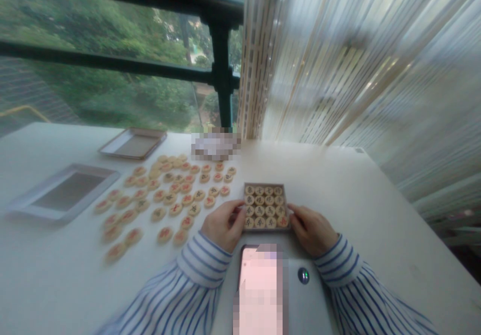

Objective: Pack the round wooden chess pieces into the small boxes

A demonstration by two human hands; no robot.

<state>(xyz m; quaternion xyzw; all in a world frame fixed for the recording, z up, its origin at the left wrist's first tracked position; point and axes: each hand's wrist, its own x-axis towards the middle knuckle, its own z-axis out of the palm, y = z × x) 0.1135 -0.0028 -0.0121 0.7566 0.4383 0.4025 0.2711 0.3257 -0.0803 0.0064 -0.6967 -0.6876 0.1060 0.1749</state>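
Observation:
A small square box (267,230) stands on the table in front of me, packed with rows of round wooden Chinese chess pieces (259,210). Most of these bear black characters; the one in the near right corner is red. My left hand (225,224) grips the box's left side between thumb and fingers. On the opposite side, my right hand (313,227) is closed on the right edge, its fingertips partly hidden. Many loose Chinese chess pieces (175,209), red and black, lie spread over the table left of the box.
Two shallow trays or lids, a white-rimmed one (71,209) and a brown-rimmed one (133,144), lie at the left of the white table (376,285). A phone (259,290) and a pale device with a lit display (303,275) are nearest me. A blurred-out object (216,145) sits at the back.

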